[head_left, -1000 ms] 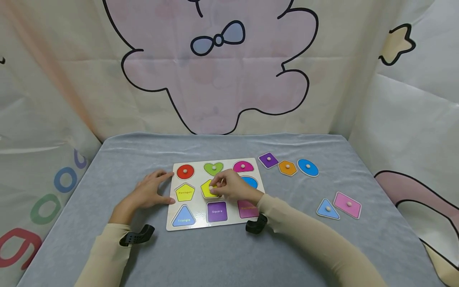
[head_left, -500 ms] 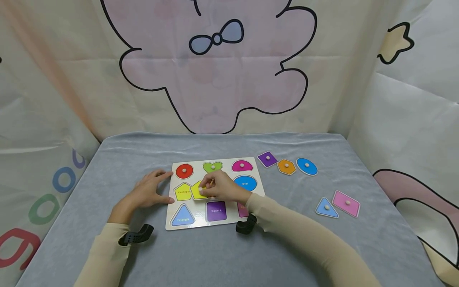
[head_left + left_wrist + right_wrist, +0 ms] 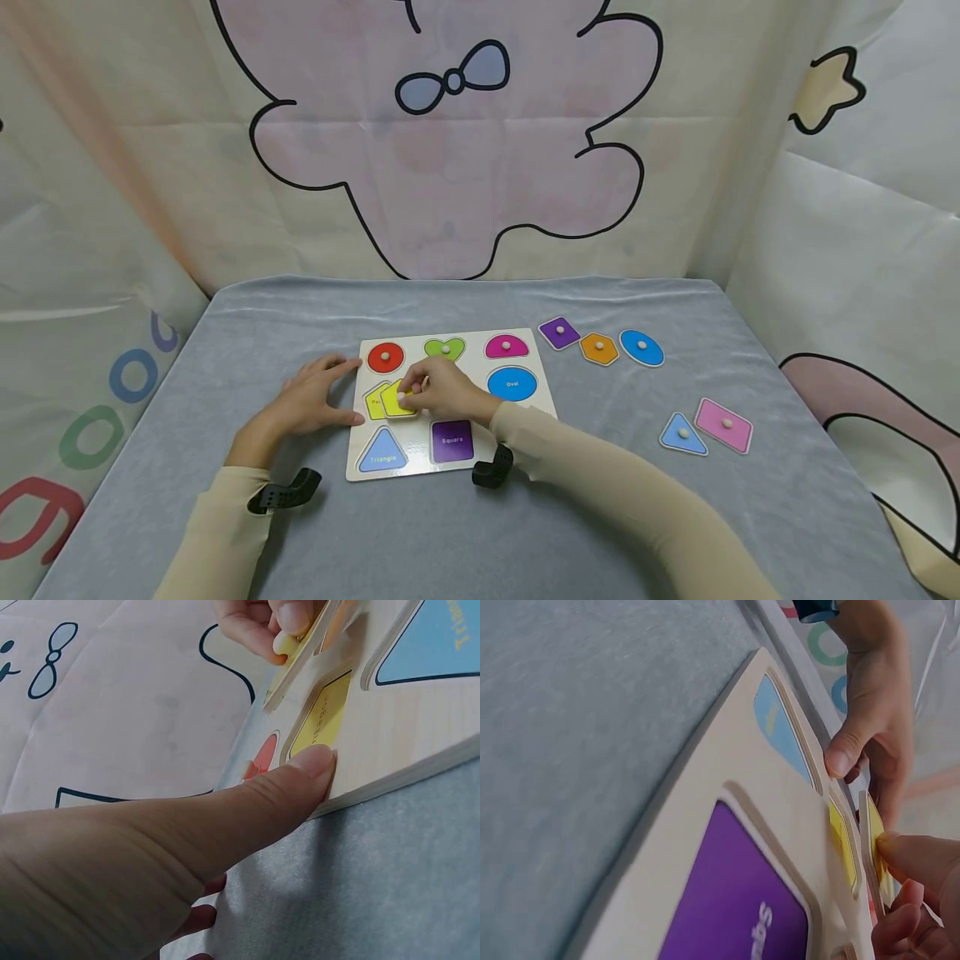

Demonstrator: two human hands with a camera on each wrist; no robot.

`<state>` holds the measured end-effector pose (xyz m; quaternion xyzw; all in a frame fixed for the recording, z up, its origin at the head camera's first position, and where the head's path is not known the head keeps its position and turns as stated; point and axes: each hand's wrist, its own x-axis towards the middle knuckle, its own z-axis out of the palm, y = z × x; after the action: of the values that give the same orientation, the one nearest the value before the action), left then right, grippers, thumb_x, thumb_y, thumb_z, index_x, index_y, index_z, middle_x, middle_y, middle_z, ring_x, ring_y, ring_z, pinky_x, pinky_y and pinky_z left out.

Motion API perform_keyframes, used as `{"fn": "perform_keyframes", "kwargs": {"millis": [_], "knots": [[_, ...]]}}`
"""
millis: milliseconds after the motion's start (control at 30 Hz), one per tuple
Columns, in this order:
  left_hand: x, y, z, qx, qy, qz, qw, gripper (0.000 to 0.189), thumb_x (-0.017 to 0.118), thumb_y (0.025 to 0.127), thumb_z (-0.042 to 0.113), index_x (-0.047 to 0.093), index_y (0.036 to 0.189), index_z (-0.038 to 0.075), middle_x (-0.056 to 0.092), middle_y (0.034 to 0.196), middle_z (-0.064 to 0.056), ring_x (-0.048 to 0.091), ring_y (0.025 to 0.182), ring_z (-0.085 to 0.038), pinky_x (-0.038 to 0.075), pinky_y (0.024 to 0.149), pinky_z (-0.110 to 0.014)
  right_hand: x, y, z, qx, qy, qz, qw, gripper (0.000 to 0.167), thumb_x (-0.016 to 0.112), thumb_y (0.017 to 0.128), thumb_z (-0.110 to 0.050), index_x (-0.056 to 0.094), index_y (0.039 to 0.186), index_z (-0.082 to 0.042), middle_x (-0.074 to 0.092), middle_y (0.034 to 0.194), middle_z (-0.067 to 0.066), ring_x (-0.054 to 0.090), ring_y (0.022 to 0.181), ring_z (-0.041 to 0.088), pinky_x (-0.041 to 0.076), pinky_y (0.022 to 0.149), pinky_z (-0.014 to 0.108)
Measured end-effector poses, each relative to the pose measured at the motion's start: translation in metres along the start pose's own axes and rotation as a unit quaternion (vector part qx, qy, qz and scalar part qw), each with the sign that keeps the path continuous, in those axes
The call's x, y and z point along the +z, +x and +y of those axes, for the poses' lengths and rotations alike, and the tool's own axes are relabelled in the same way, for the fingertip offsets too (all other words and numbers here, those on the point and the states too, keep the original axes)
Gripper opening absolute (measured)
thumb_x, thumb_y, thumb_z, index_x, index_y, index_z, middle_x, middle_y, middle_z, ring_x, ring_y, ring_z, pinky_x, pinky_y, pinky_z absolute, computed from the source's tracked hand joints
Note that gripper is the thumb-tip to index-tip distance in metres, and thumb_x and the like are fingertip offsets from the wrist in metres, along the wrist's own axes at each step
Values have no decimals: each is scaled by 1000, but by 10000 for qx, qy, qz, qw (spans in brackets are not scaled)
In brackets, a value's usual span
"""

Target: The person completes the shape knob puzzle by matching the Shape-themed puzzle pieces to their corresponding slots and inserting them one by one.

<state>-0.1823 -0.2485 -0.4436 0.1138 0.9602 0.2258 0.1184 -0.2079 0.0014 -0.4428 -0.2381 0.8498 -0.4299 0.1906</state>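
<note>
My right hand [image 3: 450,390] pinches the pale knob of a yellow pentagon puzzle piece [image 3: 392,405] between thumb and fingers. The piece is held over the white shape puzzle board [image 3: 420,458], overlapping the yellow slot printed "Pentagon" [image 3: 841,844]. In the right wrist view it stands just off the board's surface. My left hand [image 3: 313,396] rests at the board's left edge, its straight thumb [image 3: 289,776] on the rim beside that slot and a fingertip near the upper left corner. A red circle piece [image 3: 386,357], a green heart piece [image 3: 444,348] and a magenta half-circle piece [image 3: 507,347] sit in the top row.
Purple [image 3: 559,332], orange hexagon [image 3: 599,349] and blue oval [image 3: 642,347] pieces lie right of the board at the back. A blue triangle piece [image 3: 683,434] and a pink rectangle piece [image 3: 723,425] lie nearer on the grey cloth [image 3: 390,542].
My right hand has carried the yellow pentagon piece left, from the middle of the board to the pentagon slot, uncovering the blue oval slot. My left hand has stayed at the edge.
</note>
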Motion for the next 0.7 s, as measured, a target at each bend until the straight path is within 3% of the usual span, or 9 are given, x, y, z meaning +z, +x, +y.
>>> {"fn": "perform_keyframes", "kwargs": {"millis": [267,700], "knots": [[0,0,-1,82,-25,14,10000,97,85,76,49,42,154,11,38,153,-25,33,140,-49,27,106,-77,9,6,-7,30,-100,28,9999,6,79,88,-15,78,90,-10,51,71,-8,47,66,4,34,56,18],[-1,-1,-1,76,-81,18,9999,96,85,76,48,42,154,11,39,153,-24,34,139,-48,27,105,-76,19,18,-9,-38,-448,160,9989,6,79,87,-15,78,90,-9,53,69,-9,48,68,3,36,61,16]]}}
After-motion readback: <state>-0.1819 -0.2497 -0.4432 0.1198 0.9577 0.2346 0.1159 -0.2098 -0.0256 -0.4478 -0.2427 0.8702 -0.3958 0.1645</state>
